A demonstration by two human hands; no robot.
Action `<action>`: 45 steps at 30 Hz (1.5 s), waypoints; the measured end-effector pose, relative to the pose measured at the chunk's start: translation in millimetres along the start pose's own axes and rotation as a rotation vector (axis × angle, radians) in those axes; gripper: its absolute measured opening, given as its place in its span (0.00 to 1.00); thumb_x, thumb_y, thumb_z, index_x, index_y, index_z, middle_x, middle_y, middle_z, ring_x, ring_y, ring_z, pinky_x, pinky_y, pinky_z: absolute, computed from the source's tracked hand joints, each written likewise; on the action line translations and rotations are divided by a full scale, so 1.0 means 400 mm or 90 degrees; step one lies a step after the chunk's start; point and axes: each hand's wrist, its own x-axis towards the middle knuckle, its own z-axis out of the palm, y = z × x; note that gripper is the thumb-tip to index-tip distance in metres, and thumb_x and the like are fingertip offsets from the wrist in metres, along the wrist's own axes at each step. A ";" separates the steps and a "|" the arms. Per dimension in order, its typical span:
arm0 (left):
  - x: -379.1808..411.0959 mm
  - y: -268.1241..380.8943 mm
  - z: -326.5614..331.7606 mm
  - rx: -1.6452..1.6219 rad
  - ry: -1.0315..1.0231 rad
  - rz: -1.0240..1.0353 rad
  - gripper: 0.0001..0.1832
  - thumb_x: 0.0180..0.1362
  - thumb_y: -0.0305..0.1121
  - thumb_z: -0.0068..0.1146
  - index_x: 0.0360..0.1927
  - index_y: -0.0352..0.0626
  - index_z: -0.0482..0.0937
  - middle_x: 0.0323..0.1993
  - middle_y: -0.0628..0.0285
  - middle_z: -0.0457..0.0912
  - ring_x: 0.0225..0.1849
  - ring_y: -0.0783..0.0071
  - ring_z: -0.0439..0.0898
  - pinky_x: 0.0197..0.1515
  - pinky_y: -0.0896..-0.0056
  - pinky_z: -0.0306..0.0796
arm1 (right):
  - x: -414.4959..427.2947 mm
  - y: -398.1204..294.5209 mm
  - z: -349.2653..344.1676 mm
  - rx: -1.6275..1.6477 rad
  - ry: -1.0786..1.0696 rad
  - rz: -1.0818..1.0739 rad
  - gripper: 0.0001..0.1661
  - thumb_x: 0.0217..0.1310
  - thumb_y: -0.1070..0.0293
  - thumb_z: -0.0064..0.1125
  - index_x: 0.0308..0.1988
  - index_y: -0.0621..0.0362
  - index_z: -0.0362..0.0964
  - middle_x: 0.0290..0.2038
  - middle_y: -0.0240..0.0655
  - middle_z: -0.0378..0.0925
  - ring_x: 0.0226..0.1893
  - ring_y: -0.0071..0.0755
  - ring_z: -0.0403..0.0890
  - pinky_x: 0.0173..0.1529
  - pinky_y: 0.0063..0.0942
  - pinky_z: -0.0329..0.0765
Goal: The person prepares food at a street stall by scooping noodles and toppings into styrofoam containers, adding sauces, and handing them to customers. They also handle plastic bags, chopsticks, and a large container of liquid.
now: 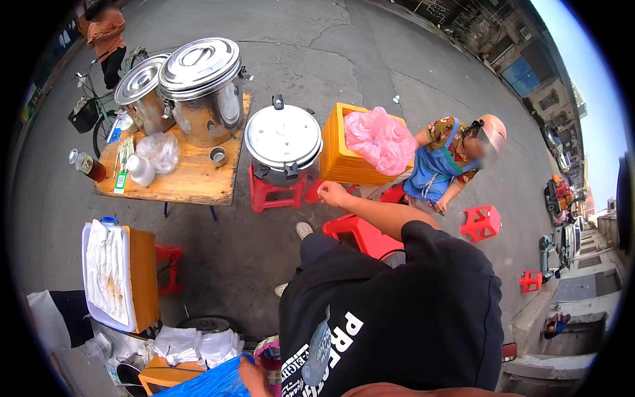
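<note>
My right hand (331, 194) reaches out at the centre, fingers curled; no object shows in it, but its inner side is hidden. Beyond it are a lidded silver pressure cooker (283, 136) on a red plastic stool (278, 196), and a stack of yellow plastic crates (342, 154) topped with pink plastic bags (379, 139). At the bottom, my left hand (253, 378) is closed on a blue plastic bag (208, 381), partly cut off by the picture's rim. Beside it, stacks of clear plastic bags (178, 343) lie on an orange-yellow box (154, 374).
A wooden table (198, 183) holds two large lidded steel pots (201, 89), a metal cup (218, 156) and a bottle (88, 166). A cloth-topped box (106, 273) stands lower left. A person in a blue apron (429, 166) sits right of the crates, near red stools (481, 223).
</note>
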 end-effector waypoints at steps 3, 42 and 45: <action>0.041 0.126 -0.038 0.106 -0.140 0.027 0.19 0.54 0.40 0.70 0.38 0.34 0.82 0.35 0.39 0.85 0.42 0.37 0.84 0.44 0.45 0.77 | 0.058 0.062 -0.147 0.072 0.112 0.024 0.08 0.69 0.67 0.58 0.41 0.60 0.77 0.31 0.31 0.81 0.28 0.24 0.81 0.36 0.26 0.78; 1.022 2.047 0.211 -0.534 -0.616 0.312 0.06 0.69 0.30 0.58 0.47 0.44 0.78 0.37 0.66 0.83 0.33 0.78 0.80 0.38 0.74 0.75 | -0.060 0.028 -0.456 0.249 0.327 0.082 0.19 0.63 0.68 0.65 0.52 0.61 0.77 0.44 0.43 0.84 0.47 0.40 0.85 0.54 0.37 0.78; 1.185 1.932 0.135 -0.593 -0.563 0.234 0.07 0.71 0.33 0.55 0.49 0.48 0.78 0.41 0.69 0.84 0.39 0.77 0.81 0.43 0.68 0.76 | -0.077 0.288 -0.420 0.246 0.637 0.165 0.19 0.63 0.69 0.65 0.53 0.60 0.76 0.41 0.34 0.83 0.43 0.31 0.82 0.51 0.33 0.78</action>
